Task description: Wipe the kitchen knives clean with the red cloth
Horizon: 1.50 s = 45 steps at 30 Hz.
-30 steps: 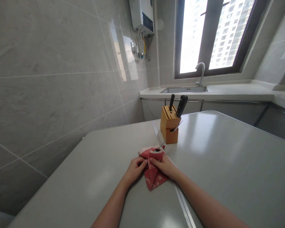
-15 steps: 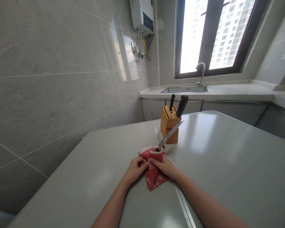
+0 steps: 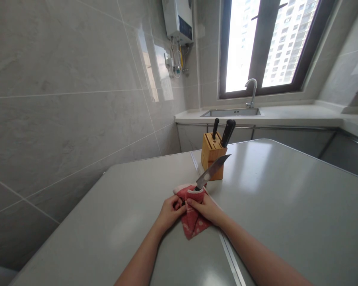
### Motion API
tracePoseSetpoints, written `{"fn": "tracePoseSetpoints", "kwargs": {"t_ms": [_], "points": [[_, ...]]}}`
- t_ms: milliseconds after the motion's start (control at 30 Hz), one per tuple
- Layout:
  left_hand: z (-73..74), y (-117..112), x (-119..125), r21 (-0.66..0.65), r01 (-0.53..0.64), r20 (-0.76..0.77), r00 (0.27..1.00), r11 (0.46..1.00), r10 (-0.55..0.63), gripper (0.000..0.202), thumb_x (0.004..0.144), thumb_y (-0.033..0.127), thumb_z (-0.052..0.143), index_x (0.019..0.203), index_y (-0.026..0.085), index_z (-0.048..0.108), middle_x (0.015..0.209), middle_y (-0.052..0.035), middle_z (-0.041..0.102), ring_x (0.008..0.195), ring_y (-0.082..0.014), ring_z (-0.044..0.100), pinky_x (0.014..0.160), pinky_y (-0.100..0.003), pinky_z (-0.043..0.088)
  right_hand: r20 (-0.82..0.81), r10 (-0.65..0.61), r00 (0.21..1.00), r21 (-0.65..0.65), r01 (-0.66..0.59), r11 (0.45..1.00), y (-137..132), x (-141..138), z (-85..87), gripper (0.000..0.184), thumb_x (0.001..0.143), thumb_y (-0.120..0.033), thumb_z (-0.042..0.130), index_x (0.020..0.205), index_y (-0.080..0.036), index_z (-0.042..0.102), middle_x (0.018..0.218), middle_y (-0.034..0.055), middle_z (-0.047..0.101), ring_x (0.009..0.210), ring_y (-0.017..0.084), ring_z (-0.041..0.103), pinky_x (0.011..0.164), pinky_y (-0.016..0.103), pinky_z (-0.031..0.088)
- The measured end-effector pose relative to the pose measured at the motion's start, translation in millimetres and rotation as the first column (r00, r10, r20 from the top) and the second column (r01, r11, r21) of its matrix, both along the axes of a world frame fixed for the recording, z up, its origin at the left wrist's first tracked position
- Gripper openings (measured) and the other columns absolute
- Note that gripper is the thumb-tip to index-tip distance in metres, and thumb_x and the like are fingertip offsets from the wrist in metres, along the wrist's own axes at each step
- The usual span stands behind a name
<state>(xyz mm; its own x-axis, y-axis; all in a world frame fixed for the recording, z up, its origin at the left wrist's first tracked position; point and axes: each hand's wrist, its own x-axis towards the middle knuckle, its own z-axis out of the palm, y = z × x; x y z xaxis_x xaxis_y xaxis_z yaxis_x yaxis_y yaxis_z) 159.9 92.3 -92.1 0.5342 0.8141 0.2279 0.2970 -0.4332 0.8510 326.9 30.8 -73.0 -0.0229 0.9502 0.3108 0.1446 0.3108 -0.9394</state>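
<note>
Kitchen with a grey tiled wall [image 3: 62,119], and a white water heater [image 3: 178,20] mounted up high next to a big window [image 3: 270,43] looking out on an apartment tower. Under the window sat a steel sink [image 3: 231,113] with a gooseneck faucet [image 3: 252,93].

Closer in, on a pale grey desk [image 3: 286,206], the person had both hands around a red towel [image 3: 193,222] with white dots, bunched up on the desk. The left hand [image 3: 169,212] was curled around the towel's left side, and the right hand [image 3: 204,207] was pressed in from the other side, fingers over the fold. Both grips were narrow and closed on the cloth, with the hands almost meeting. A kitchen knife [image 3: 211,171] stuck out of the top of the towel, its handle buried in the cloth and its bare blade angled up and away to the right. Can't tell if the fingers were on the handle through the towel. Just beyond stood a bamboo knife block [image 3: 211,157] holding two black-handled knives [image 3: 228,133], with the blade crossing in front of it in this view.
</note>
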Motion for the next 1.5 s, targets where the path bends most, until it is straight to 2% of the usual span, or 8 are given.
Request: {"fn": "tracePoseSetpoints", "kwargs": {"t_ms": [167, 300, 400, 667, 833, 1133, 1500], "points": [[-2.4, -0.4, 0.6, 0.006, 0.006, 0.003, 1.0, 1.0, -0.006, 0.037, 0.074, 0.046, 0.061, 0.06, 0.016, 0.045, 0.056, 0.0055, 0.037, 0.054, -0.0093, 0.034, 0.051, -0.02, 0.027, -0.024, -0.02, 1.0, -0.016, 0.019, 1.0, 0.1, -0.5, 0.0, 0.027, 0.078, -0.042, 0.059, 0.09, -0.018, 0.067, 0.093, 0.0047, 0.069, 0.09, 0.022, 0.062, 0.088, 0.038, 0.046], [-3.2, -1.7, 1.2, -0.045, 0.062, 0.075, 0.995, 0.997, -0.058, 0.043, 0.086, 0.049, 0.042, 0.066, 0.013, 0.055, 0.064, -0.001, 0.053, 0.061, -0.0133, 0.046, 0.06, -0.024, 0.037, -0.047, -0.033, 0.998, -0.042, 0.031, 0.999, -0.6, -0.6, 0.8, 0.031, 0.078, -0.045, 0.058, 0.089, -0.017, 0.067, 0.092, 0.0052, 0.069, 0.09, 0.023, 0.061, 0.087, 0.038, 0.047], [-3.6, -1.9, 0.8, -0.106, 0.075, 0.102, 0.993, 0.992, -0.064, 0.052, 0.09, 0.05, 0.033, 0.064, 0.013, 0.057, 0.065, -0.0035, 0.058, 0.064, -0.0153, 0.051, 0.065, -0.025, 0.039, -0.048, -0.029, 0.998, -0.053, 0.027, 0.998, -1.1, -0.8, 1.4, 0.032, 0.078, -0.045, 0.059, 0.088, -0.016, 0.067, 0.092, 0.006, 0.069, 0.09, 0.023, 0.061, 0.087, 0.038, 0.046], [-6.1, -1.9, -1.1, -0.166, 0.09, 0.064, 0.995, 0.982, -0.081, 0.061, 0.09, 0.053, 0.028, 0.054, 0.013, 0.057, 0.052, -0.0012, 0.053, 0.053, -0.0136, 0.046, 0.059, -0.025, 0.035, -0.011, -0.023, 1.0, -0.011, 0.023, 1.0, -0.2, -0.1, 0.5, 0.028, 0.078, -0.042, 0.059, 0.089, -0.016, 0.066, 0.094, 0.0055, 0.069, 0.09, 0.022, 0.061, 0.089, 0.038, 0.046], [-7.0, 0.5, -0.8, -0.161, 0.101, 0.083, 0.993, 0.982, -0.089, 0.057, 0.089, 0.051, 0.033, 0.057, 0.012, 0.059, 0.056, -0.0014, 0.055, 0.056, -0.0134, 0.046, 0.058, -0.024, 0.034, -0.009, -0.011, 1.0, -0.022, 0.011, 1.0, 0.1, 0.5, -0.7, 0.027, 0.078, -0.041, 0.059, 0.089, -0.017, 0.066, 0.094, 0.005, 0.069, 0.091, 0.023, 0.061, 0.089, 0.038, 0.046], [-2.0, 0.4, -1.1, -0.187, 0.108, 0.049, 0.994, 0.976, -0.101, 0.059, 0.087, 0.055, 0.034, 0.052, 0.013, 0.056, 0.05, -0.0003, 0.049, 0.052, -0.0122, 0.041, 0.055, -0.024, 0.032, -0.04, 0.022, 0.999, -0.074, -0.025, 0.997, 1.9, 0.1, -3.5, 0.024, 0.077, -0.038, 0.062, 0.088, -0.017, 0.066, 0.092, 0.0037, 0.07, 0.091, 0.022, 0.063, 0.087, 0.036, 0.047], [2.2, -0.6, -1.2, -0.223, 0.149, 0.076, 0.988, 0.963, -0.136, 0.053, 0.083, 0.058, 0.039, 0.058, 0.014, 0.053, 0.055, -0.0004, 0.051, 0.056, -0.0129, 0.044, 0.058, -0.024, 0.034, -0.012, 0.011, 1.0, -0.049, -0.011, 0.999, 0.4, -0.5, -2.3, 0.028, 0.076, -0.04, 0.062, 0.091, -0.017, 0.066, 0.099, 0.0058, 0.069, 0.095, 0.024, 0.061, 0.092, 0.039, 0.045]]}}
